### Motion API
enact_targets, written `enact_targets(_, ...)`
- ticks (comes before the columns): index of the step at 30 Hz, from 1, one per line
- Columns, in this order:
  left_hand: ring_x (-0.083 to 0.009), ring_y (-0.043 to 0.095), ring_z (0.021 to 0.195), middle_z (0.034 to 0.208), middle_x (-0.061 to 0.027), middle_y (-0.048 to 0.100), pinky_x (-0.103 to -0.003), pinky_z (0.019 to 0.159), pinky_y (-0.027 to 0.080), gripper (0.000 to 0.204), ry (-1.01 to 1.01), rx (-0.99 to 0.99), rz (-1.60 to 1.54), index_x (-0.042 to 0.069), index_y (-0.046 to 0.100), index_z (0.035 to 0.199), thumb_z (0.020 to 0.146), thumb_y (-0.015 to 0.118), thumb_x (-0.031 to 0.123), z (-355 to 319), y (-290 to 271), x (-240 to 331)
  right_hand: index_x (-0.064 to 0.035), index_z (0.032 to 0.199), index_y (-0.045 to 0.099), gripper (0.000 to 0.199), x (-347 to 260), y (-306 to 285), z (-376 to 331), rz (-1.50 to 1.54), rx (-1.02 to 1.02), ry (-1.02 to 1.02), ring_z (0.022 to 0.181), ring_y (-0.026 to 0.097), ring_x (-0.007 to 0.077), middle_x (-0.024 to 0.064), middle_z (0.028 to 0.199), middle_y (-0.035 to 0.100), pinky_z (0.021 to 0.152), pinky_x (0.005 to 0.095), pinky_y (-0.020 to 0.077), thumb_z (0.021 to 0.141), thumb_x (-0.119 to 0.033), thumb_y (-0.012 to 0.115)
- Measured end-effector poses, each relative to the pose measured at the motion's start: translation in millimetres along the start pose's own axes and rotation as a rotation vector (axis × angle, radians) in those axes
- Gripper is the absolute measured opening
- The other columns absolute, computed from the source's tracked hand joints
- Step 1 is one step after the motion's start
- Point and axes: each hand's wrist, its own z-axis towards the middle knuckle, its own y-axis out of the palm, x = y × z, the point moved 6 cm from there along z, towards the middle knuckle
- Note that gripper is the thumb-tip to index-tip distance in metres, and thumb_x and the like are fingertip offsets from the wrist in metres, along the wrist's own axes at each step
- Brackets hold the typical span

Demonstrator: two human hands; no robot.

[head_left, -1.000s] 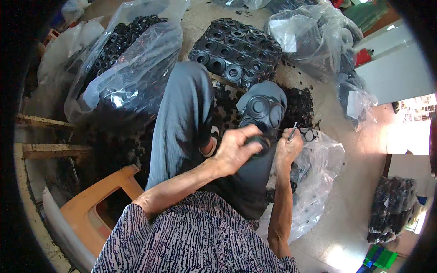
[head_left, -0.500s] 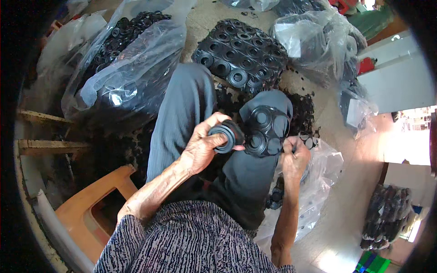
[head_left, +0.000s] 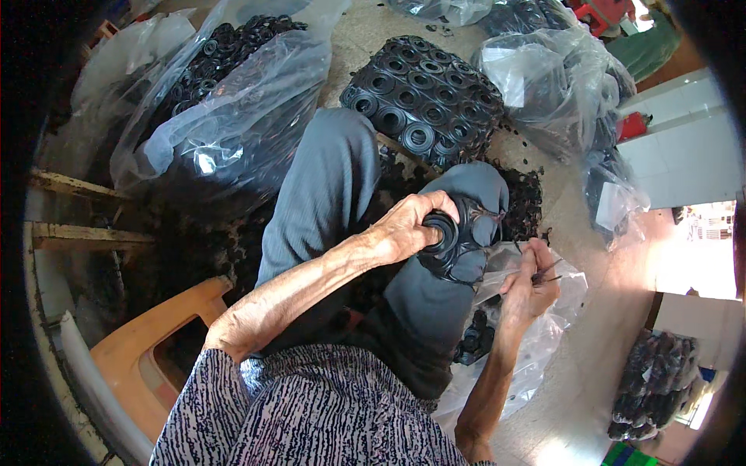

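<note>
My left hand (head_left: pixel 412 225) is closed around black rubber rings (head_left: pixel 439 235), pressed over my right knee. Under and beside them lies a black rubber sheet (head_left: pixel 466 262) with round holes, and the grey trouser cloth shows through. The hand hides part of the sheet. Off to the right, apart from the sheet, my right hand (head_left: pixel 533 281) pinches a thin dark piece (head_left: pixel 550 269); whether it is a tool or a rubber strip I cannot tell.
A stack of moulded black rubber sheets (head_left: pixel 423 97) stands ahead of my knees. Clear plastic bags of black rings (head_left: pixel 225 62) lie at left, more bags (head_left: pixel 536 81) at right. An orange plastic chair (head_left: pixel 148 330) is by my left side; a plastic sheet (head_left: pixel 556 334) lies right.
My left hand has moved right with its rings, onto the sheet at my knee. My right hand has come away from the sheet's edge, rightward and slightly down. Fewer rings show in the sheet.
</note>
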Motion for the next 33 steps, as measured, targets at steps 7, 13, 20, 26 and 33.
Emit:
enact_targets(7,-0.0106,0.047,0.077,0.077,-0.0007,0.049,-0.023,0.069,0.037,0.030,0.199,0.064,0.173,0.003,0.051,0.082,0.057,0.048,-0.013,-2,1,8,0.0022,0.092,0.056,0.021,-4,45,-20,0.005,-0.304,0.092,0.041,0.040,0.0034,0.0035,0.071,0.056,0.034,0.0191,0.0304,0.073,-0.004,0.063)
enact_targets(13,-0.0093,0.049,0.068,0.074,-0.0003,0.051,-0.022,0.060,0.041,0.021,0.077,0.109,-0.104,0.002,0.052,0.084,0.065,0.052,-0.007,-6,-1,-4,0.0061,0.088,0.055,0.028,-3,59,-11,-0.003,-0.454,0.234,0.035,0.036,0.0045,0.0017,0.058,0.050,0.032,0.0198,0.0261,0.071,-0.012,0.068)
enact_targets(20,-0.0080,0.051,0.065,0.075,-0.0016,0.054,-0.021,0.050,0.046,0.022,-0.019,0.138,-0.091,0.001,0.051,0.095,0.074,0.056,0.007,-10,-2,-6,0.0051,0.081,0.058,0.017,6,62,-9,0.088,-0.497,0.332,0.036,0.037,0.0041,-0.0001,0.054,0.048,0.032,0.0194,0.0249,0.072,-0.007,0.066)
enact_targets(26,-0.0096,0.052,0.060,0.081,-0.0079,0.055,-0.024,0.048,0.045,0.039,-0.008,0.032,0.222,0.002,0.047,0.110,0.072,0.049,-0.004,-12,10,11,0.0021,0.078,0.059,0.009,-1,55,-2,0.031,-0.470,0.152,0.041,0.034,0.0018,-0.0033,0.055,0.046,0.036,0.0185,0.0244,0.073,-0.003,0.064)
enact_targets(33,-0.0292,0.060,0.071,0.076,-0.0189,0.057,-0.033,0.064,0.044,0.031,0.021,0.132,0.380,-0.001,0.053,0.092,0.061,0.051,-0.005,4,13,16,0.0030,0.082,0.057,0.013,-4,53,13,-0.077,-0.502,0.198,0.040,0.036,0.0040,-0.0014,0.055,0.046,0.036,0.0203,0.0261,0.076,-0.007,0.062)
